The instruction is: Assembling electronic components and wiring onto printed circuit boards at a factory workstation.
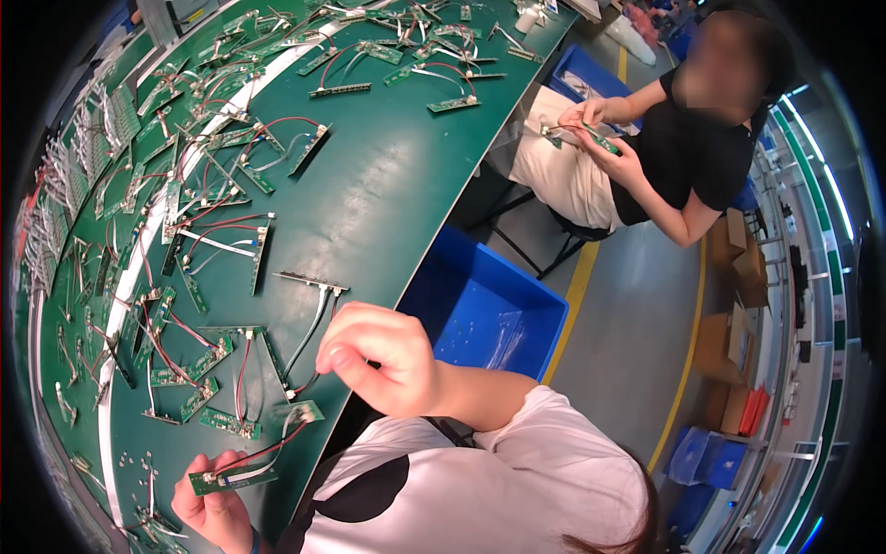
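Holding a green circuit board [257,477] over the desk [369,203], the left hand [216,517] pinched one end between thumb and fingers. The right hand [392,360] had curled fingers; whether they gripped anything could not be told. The board appeared light, stiff and fragile, best held by its edges, sparing the wires [280,445].

No legible lettering; no readable signs

Left hand [218,508]: holding wired circuit board [249,477] over green table [369,203] | right hand [386,358]: curled at table's edge | blue bin [521,300]: beside table | co-worker [683,152]: right of table
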Motion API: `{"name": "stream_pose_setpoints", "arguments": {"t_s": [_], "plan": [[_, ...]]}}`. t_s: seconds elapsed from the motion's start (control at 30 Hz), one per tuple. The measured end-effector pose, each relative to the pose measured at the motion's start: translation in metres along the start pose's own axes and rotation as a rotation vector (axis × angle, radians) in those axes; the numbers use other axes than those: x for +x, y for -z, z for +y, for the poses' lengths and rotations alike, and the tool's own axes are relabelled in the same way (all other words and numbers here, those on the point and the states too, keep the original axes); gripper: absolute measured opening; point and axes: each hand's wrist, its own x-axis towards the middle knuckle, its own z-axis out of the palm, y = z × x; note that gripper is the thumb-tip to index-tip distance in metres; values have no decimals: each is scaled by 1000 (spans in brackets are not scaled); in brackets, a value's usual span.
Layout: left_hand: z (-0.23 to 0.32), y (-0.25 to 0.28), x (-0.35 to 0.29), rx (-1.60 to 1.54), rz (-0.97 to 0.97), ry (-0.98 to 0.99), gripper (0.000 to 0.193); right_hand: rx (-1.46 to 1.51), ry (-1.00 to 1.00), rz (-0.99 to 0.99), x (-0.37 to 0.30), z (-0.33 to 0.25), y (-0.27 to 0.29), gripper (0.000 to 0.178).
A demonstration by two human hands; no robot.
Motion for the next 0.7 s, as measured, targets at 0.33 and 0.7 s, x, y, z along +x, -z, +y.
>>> {"name": "stream_pose_setpoints", "arguments": {"t_s": [0.33, 0.7], "plan": [[-4, -33, 22, 10, -113, 22, 46, -26, -120, 201, -19, 24, 34, 22], [-4, -56, 32, 0, -53, 102, 43, -107, -52, 234, -26, 49, 41, 19]]}}
